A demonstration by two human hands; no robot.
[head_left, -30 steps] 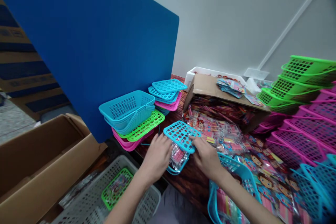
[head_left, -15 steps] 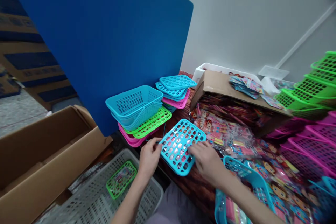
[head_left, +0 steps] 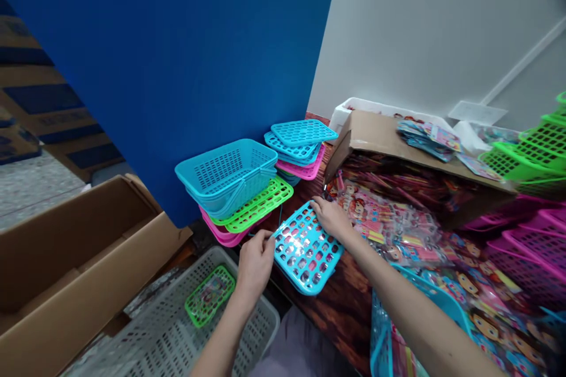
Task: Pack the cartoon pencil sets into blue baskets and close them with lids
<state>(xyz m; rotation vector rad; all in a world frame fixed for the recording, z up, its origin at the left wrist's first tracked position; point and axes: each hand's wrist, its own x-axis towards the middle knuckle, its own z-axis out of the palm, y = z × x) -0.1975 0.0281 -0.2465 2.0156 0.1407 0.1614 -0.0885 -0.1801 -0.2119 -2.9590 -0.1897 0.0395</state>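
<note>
A small blue basket with a lattice lid (head_left: 307, 250) lies on the dark wooden table (head_left: 349, 306), packets showing through the holes. My left hand (head_left: 255, 262) is curled on its near left corner. My right hand (head_left: 329, 218) presses on the lid's far edge, fingers bent down over it. Beside them stand an empty blue basket (head_left: 225, 174) on green and pink lids (head_left: 259, 203), and a stack of blue and pink lids (head_left: 298, 147).
A grey crate (head_left: 168, 330) holding one green lidded basket (head_left: 210, 296) sits below left beside an open cardboard box (head_left: 75, 265). A blue panel (head_left: 177, 59) stands behind. Toy packets (head_left: 398, 230) cover the table; pink baskets (head_left: 522, 230) and green ones (head_left: 535, 150) are stacked right.
The blue lid went from tilted above the basket to lying flat on it. My right hand slid from the lid's near side to its far edge; my left hand took the corner.
</note>
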